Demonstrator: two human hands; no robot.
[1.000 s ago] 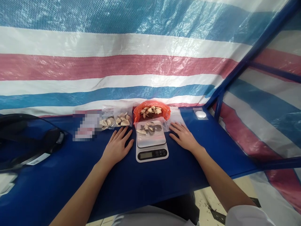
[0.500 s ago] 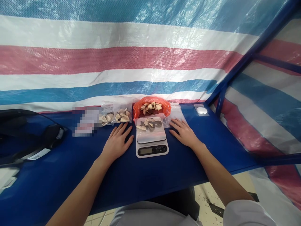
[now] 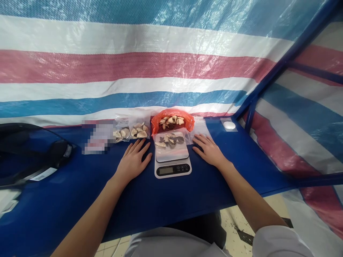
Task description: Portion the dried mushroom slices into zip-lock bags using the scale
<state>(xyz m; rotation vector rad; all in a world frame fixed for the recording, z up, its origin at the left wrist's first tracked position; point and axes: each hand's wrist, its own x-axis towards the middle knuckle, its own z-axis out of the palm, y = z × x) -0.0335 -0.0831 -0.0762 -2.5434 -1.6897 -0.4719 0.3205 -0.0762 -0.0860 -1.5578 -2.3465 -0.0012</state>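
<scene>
Nearest, both forearms reach in from the bottom edge, cut off there, a white sleeve showing at the right elbow. At the far left a dark curved object point(image 3: 29, 157) runs out of the frame and is hard to identify. The left hand point(image 3: 132, 161) lies flat on the blue bench point(image 3: 166, 203), palm down, fingers spread and relaxed, holding nothing, just left of the scale point(image 3: 173, 160). The right hand point(image 3: 210, 151) rests the same way, released and empty, just right of the scale, its fingertips near or on a clear empty bag point(image 3: 201, 127); contact cannot be told. The scale's display is too small to read. On its platform lies a clear bag of sliced pieces point(image 3: 170, 140), tan and dark. Behind it an open orange bag point(image 3: 172, 123) holds more of the same slices. To its left, two small clear filled bags point(image 3: 132, 132) lie side by side, next to a blurred patch that cannot be made out. At the far right corner a small white round object point(image 3: 229, 125) sits in clear wrapping. A striped tarpaulin point(image 3: 134, 64) closes the back.
</scene>
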